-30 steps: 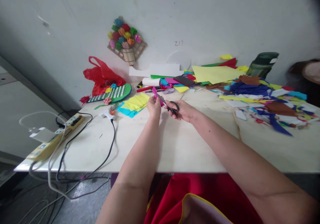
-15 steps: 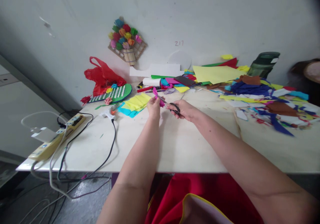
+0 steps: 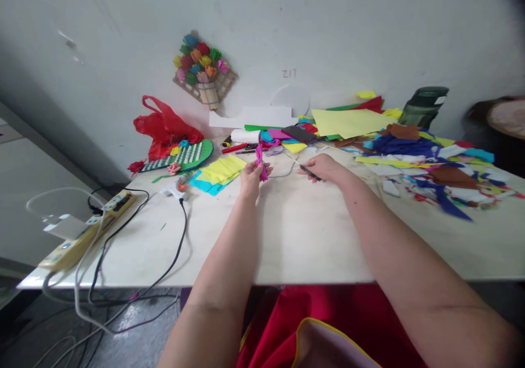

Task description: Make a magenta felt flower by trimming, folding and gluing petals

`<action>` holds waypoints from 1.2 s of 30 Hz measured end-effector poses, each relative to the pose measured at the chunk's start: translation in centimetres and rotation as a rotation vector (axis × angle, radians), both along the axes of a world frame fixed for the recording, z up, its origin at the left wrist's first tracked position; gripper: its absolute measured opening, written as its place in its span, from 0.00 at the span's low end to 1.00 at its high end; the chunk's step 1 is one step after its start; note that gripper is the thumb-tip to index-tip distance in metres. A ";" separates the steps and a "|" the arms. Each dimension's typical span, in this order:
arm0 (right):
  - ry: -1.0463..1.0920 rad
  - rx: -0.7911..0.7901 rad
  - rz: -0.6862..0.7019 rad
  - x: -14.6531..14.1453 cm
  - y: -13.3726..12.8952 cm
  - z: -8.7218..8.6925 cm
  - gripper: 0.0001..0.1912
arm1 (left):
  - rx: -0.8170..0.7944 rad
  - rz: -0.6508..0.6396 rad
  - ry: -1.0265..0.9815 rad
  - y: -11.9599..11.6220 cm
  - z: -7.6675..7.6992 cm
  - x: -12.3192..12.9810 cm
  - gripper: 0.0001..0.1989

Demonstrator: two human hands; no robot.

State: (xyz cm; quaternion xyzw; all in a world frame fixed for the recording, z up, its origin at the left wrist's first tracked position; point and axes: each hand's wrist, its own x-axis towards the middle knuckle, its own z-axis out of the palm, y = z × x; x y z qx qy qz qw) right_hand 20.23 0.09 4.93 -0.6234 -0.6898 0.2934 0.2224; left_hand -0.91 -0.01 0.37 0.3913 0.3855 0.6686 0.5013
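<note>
My left hand [image 3: 251,177] is closed on a piece of magenta crepe paper [image 3: 260,155], pinched at its middle and held above the table. A short way to the right, my right hand [image 3: 324,168] grips scissors [image 3: 308,171] with black handles. Their blades point up and left, apart from the paper, with a thin line trailing near them that I cannot make out. Yellow paper sheets [image 3: 222,169] lie on blue paper [image 3: 207,185] just left of my left hand.
Paper scraps [image 3: 463,179] heap up at the right below a dark green bottle [image 3: 423,107]. At the left are a glue gun [image 3: 175,189], a power strip [image 3: 88,229] with cables, a red bag [image 3: 162,124] and a green board [image 3: 192,157]. A paper-flower bouquet [image 3: 205,64] hangs on the wall.
My right hand has drawn the scissors away from the magenta paper, to the right. My left hand still holds the paper in nearly the same place.
</note>
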 end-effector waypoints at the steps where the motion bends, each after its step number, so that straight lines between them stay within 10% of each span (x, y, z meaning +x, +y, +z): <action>1: -0.198 0.012 -0.037 0.0 0.3 -0.3 0.18 | 0.006 -0.019 0.003 -0.1 0.0 0.0 0.10; 5: -0.571 0.090 -0.207 -0.1 1.1 -1.0 0.19 | 0.006 -0.118 0.006 -0.4 0.3 0.2 0.09; 22: -0.557 0.131 -0.347 1.3 1.9 -1.3 0.20 | -0.054 -0.361 0.079 -1.1 0.2 0.7 0.13; 30: 0.543 -0.047 -0.010 -2.4 -0.1 -1.6 0.16 | 0.057 -0.150 0.416 -0.8 -0.1 1.4 0.17; 36: 0.841 -0.120 -0.069 -3.9 -0.6 -1.9 0.10 | 0.165 -0.012 0.570 -0.9 -0.2 2.2 0.13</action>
